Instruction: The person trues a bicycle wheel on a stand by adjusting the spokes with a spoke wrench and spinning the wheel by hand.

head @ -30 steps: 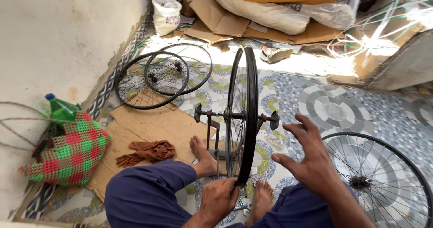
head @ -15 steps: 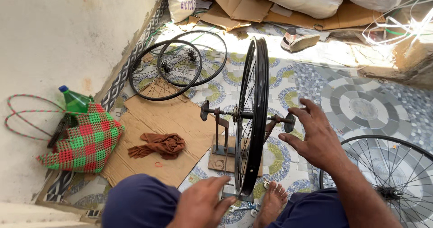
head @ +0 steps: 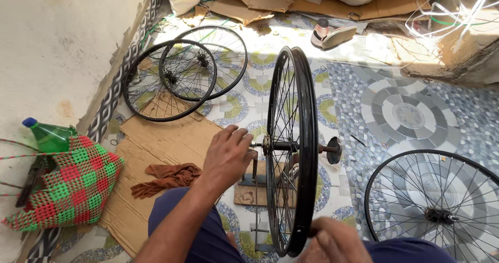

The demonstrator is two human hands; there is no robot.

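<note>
**Two hands on an upright wheel in a floor stand**

The left hand (head: pixel 228 159) reaches in from the left with its fingers curled round the left end of the axle, at the hub of the black bicycle wheel (head: pixel 292 154); the fingertips themselves are hidden behind the knuckles, so how tightly they pinch cannot be told. The right hand (head: pixel 335 242) sits at the bottom edge of the view, partly cut off, closed against the lower rim of the same wheel; whether it grips the rim or only rests on it is hard to make out.

The wheel stands upright, seen almost edge-on, held by its axle in a metal stand (head: pixel 254 182) whose base lies on the tiled floor (head: pixel 410 112). A round knob (head: pixel 332 149) caps the right end of the axle. The person's blue-clad legs lie either side of the stand, cut off by the frame.

To the left, a brown rag (head: pixel 166 177) lies on flattened cardboard (head: pixel 166 138), near a red-and-green woven bag (head: pixel 67 187) with a green bottle (head: pixel 49 135) behind it. Two spoked wheels (head: pixel 187 75) lie overlapping by the wall. Another wheel (head: pixel 439 211) lies flat at the right, partly out of frame. A sandal (head: pixel 332 34) rests further off.
</note>
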